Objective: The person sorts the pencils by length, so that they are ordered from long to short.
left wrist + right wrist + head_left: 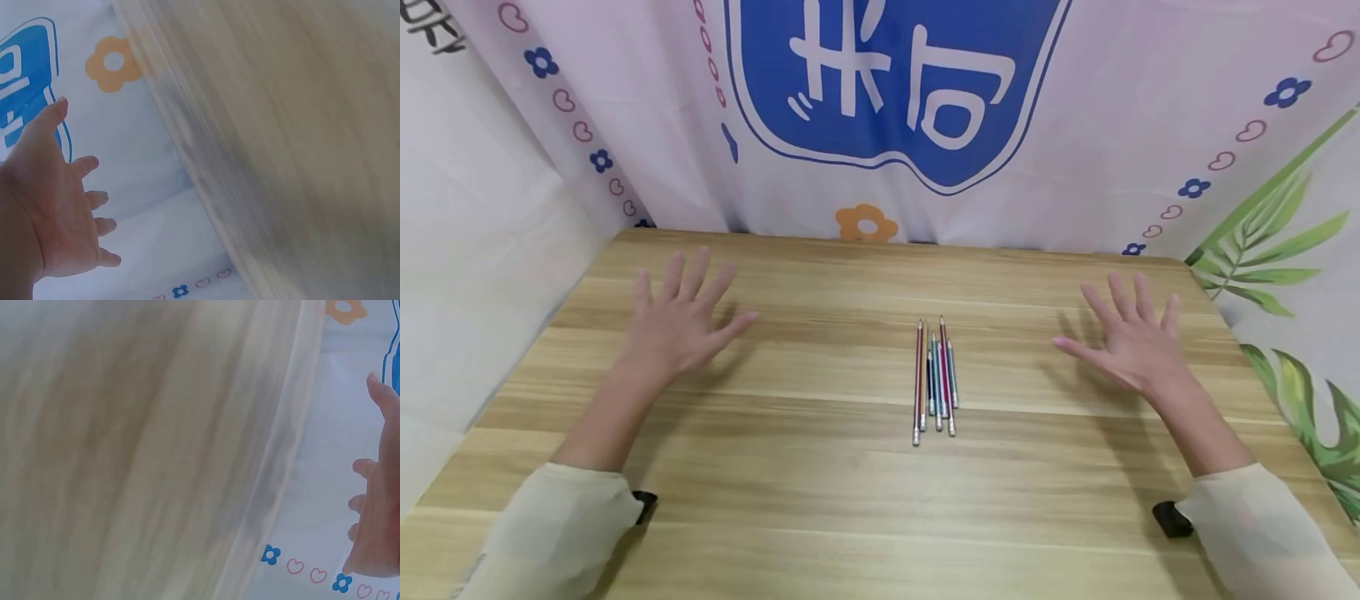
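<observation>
Several pencils [936, 379] with white eraser ends lie side by side near the middle of the table, in dark red, blue and yellowish tones and of differing lengths. Their points face the far edge. To their left, my left hand [677, 321] hovers over the table with fingers spread and nothing held. On the other side, my right hand [1135, 342] is likewise spread wide, its thumb toward the pencils but well apart from them. Each wrist view shows its hand, the left hand [62, 206] and the right hand [381, 500], with an empty palm.
The wood-grain table [820, 500] ends at the back against a white printed curtain [1075, 167] with a blue emblem and an orange flower. White cloth [475, 250] hangs along the left side. Leaf-printed cloth [1292, 275] borders the right edge.
</observation>
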`<state>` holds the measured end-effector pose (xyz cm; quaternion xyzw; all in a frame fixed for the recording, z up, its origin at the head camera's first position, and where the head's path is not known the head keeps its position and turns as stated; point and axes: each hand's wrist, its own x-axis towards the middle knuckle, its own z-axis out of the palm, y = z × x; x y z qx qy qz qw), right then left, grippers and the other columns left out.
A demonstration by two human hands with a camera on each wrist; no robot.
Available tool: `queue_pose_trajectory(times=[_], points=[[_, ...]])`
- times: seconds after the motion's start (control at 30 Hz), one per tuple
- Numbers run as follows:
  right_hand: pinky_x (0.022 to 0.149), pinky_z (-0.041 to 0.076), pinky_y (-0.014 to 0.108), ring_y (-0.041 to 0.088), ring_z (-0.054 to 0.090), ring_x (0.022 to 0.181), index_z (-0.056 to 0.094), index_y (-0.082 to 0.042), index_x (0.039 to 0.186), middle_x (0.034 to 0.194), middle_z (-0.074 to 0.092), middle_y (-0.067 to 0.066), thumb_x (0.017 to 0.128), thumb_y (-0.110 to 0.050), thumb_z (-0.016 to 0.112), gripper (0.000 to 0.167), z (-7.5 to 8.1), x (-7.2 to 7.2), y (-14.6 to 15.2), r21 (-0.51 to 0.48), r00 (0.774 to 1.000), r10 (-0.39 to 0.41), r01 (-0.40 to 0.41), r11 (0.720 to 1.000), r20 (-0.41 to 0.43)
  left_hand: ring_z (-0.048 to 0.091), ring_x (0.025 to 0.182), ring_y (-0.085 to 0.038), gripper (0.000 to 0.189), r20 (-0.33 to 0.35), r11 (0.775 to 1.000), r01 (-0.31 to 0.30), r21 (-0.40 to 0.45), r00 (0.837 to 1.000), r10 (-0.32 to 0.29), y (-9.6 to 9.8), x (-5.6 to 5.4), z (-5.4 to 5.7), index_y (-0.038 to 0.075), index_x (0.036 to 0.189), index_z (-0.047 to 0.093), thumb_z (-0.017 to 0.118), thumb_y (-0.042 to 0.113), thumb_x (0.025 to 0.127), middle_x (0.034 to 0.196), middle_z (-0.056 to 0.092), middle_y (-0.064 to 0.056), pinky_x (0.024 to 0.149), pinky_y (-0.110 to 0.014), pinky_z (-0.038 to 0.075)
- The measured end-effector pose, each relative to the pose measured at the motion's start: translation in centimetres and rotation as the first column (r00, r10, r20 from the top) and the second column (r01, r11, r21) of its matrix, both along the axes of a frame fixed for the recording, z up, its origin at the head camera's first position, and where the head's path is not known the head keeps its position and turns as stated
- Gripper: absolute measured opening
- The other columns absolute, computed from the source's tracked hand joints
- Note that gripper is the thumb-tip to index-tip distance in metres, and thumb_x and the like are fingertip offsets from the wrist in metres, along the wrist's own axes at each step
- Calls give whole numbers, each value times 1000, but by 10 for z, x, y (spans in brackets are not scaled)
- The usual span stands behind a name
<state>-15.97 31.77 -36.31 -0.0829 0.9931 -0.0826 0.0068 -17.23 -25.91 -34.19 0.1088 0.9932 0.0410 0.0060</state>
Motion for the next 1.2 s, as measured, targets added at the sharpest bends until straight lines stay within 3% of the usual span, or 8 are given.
queue_pose_trajectory(times=[0.37,0.73,1.2], points=[[113,-16,74,46,-12,155,17,-14,167,171,-5,20,95,-74,49,99,6,-1,-19,15,999,45,-45,999,14,-3,156,-48,89,32,999,51,14,998,-51,27,2,0,15,167,20,36,73,101,172,1,-21,116,-75,-8],[117,3,76,49,9,155,26,-14,165,171,8,22,94,-73,51,96,5,1,-30,46,994,93,-90,995,-57,-3,157,-45,88,48,994,104,-16,993,-104,54,3,-4,17,167,21,37,73,100,172,1,-20,119,-72,-5],[115,25,72,53,24,150,37,-8,160,166,24,27,97,-69,51,89,1,6,-47,163,987,158,-154,975,-14,9,156,-47,84,50,977,211,-38,977,-209,94,3,-8,15,166,24,47,65,102,171,11,-22,121,-69,9]])
